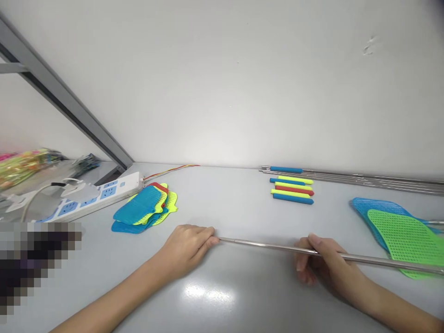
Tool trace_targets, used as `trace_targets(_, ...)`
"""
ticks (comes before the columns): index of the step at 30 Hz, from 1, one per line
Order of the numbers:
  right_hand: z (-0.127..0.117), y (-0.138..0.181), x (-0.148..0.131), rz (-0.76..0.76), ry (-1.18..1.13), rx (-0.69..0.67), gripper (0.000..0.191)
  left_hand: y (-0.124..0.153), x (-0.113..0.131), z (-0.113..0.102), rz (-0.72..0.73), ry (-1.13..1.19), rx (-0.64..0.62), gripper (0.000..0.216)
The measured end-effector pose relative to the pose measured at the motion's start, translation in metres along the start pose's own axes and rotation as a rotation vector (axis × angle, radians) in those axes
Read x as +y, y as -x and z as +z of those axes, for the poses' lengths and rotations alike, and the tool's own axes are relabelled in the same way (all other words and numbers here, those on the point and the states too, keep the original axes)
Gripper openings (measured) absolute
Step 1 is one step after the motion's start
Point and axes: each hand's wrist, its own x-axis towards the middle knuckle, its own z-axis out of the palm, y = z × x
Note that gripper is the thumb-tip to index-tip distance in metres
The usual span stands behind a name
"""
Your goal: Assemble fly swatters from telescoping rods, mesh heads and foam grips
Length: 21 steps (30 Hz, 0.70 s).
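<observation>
A thin metal rod, thicker toward the right, runs across the front of the table. My left hand is closed around its thin left end, hiding the tip. Further right, my right hand holds the rod between thumb and fingers; those fingers are slightly blurred. Beyond my right hand the rod passes over a green mesh fly swatter head, which overlaps a blue fly swatter. Behind the rod lie several blue, yellow and red handle sleeves. Left of my left hand is a pile of swatter heads.
Several metal rods lie along the wall, one with a blue sleeve. A white power strip with plugs and cables sits at left, beside a grey metal frame. Plastic-wrapped colourful items lie beyond it. A pixelated patch covers the lower left.
</observation>
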Motion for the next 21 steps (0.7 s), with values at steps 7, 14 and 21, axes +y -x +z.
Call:
trace_targets(7,0.002,-0.006,-0.011,0.094,-0.136,0.021,0.047,-0.003,0.003,0.000,-0.038,0.030,0.022,0.032)
trace_targets(14,0.001,-0.005,-0.011,0.093,-0.170,0.057,0.046,-0.005,0.006,-0.002,-0.066,0.068,0.034,0.033)
trace_targets(21,0.002,-0.006,-0.013,0.105,-0.186,0.054,0.046,-0.005,0.005,-0.006,-0.072,0.092,0.029,0.033)
